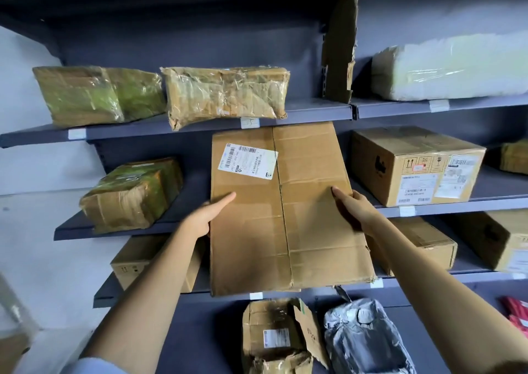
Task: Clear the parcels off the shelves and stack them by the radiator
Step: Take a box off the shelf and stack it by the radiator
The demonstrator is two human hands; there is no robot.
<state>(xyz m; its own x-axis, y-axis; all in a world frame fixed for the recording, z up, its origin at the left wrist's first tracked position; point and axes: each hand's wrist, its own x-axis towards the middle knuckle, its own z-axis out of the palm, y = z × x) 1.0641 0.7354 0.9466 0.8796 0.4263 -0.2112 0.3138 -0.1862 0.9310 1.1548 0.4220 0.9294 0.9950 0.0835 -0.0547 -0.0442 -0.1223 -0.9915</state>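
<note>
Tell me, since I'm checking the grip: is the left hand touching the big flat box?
Touching. The head view shows the left hand on the left edge of the big flat box, thumb lying across its front face.

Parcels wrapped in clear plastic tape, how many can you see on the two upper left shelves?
3. Two sit side by side on the top left shelf: the left parcel and the middle parcel. The third parcel lies on the shelf below. Others may be hidden.
</note>
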